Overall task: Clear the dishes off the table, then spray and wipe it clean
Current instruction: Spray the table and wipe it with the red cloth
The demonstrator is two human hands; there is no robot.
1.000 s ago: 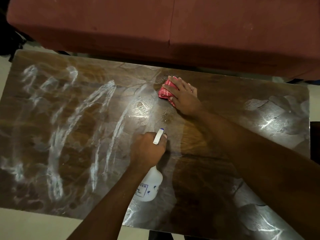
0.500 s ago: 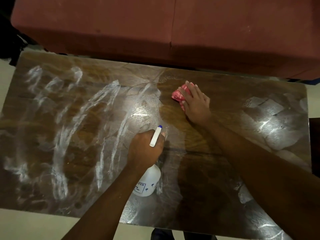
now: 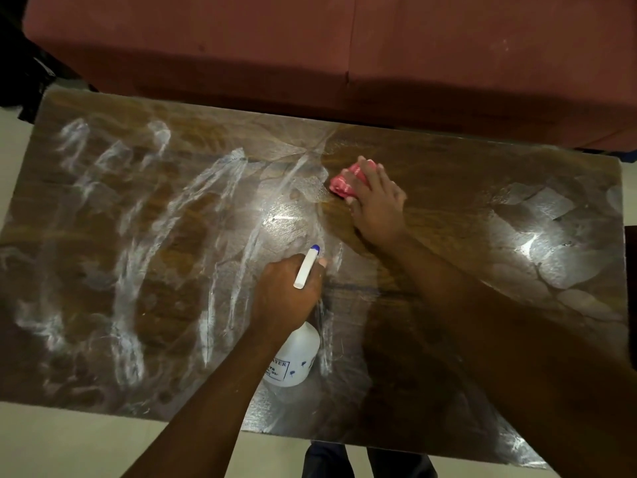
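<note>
A glossy brown wooden table (image 3: pixel 482 174) fills the view, streaked with white wet smears on its left half and right end. My left hand (image 3: pixel 286 291) grips the neck of a white spray bottle (image 3: pixel 296 360) with a white, blue-tipped nozzle, standing near the table's front middle. My right hand (image 3: pixel 377 205) lies flat on a bunched pink cloth (image 3: pixel 344 182), pressing it onto the table at the back middle. No dishes are on the table.
A dark red sofa (image 3: pixel 310 46) runs along the table's far edge. Pale floor (image 3: pixel 86 443) shows at the near side, and my dark trouser legs (image 3: pixel 331 460) stand at the front edge.
My right hand slid the pink cloth to the right and then a little back across the table's far middle. My left hand kept the bottle in place.
</note>
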